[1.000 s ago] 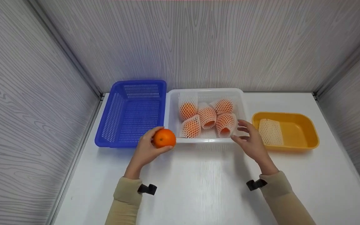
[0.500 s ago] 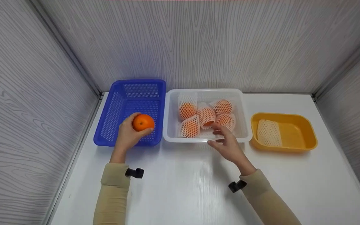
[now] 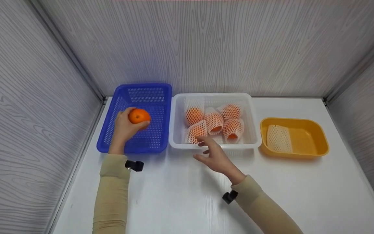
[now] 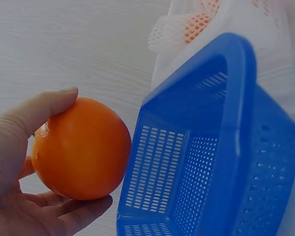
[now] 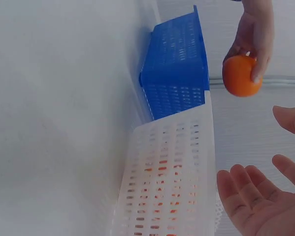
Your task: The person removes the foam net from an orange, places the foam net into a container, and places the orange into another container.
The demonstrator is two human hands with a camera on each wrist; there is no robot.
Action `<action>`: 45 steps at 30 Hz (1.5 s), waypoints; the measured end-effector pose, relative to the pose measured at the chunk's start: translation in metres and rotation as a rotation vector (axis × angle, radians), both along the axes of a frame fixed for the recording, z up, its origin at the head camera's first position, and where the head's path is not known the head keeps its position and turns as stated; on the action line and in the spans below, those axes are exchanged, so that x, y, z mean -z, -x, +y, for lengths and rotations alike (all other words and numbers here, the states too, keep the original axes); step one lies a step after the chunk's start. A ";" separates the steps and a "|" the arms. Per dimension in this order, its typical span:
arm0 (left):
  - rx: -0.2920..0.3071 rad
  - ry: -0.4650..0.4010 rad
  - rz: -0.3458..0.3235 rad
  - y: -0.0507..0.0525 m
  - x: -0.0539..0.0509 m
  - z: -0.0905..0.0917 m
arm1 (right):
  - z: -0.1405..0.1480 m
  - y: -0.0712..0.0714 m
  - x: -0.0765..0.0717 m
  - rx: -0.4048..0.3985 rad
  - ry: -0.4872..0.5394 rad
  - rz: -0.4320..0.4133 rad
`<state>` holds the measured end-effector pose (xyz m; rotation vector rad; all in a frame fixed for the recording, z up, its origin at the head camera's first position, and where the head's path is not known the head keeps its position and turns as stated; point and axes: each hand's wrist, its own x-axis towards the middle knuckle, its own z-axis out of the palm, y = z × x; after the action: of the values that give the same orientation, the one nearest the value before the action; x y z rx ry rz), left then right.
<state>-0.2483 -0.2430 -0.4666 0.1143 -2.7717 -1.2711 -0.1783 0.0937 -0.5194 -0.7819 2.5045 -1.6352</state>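
An unwrapped orange (image 3: 139, 116) is gripped by my left hand (image 3: 124, 127) above the blue basket (image 3: 166, 136). In the left wrist view the thumb and fingers curl round the orange (image 4: 83, 150), which is higher than the basket rim. My right hand (image 3: 218, 158) holds nothing, its fingers spread and slightly bent, over the front rim of the white basket (image 3: 255, 130). Inside that basket lie several oranges in foam net sleeves; the nearest to my right fingertips is the front left netted orange (image 3: 196, 130), partly covered by them.
To the right stands a yellow tray (image 3: 310, 138) with a flattened foam net (image 3: 279, 139) in it. The blue and white baskets stand side by side against the back wall (image 3: 213, 45). A white tabletop (image 3: 180, 195) lies in front.
My left hand has carried the orange left and away from me, from the basket's front right corner to above it. My right hand has moved left along the white basket's front.
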 end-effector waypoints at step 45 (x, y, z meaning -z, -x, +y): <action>-0.229 0.009 -0.521 0.044 0.041 -0.037 | -0.061 0.001 0.001 -0.148 -0.124 -0.049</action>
<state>-0.2921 -0.2796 -0.5077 0.8484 -3.0480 -1.3193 -0.1794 0.0329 -0.5199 -0.8780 2.4234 -1.4205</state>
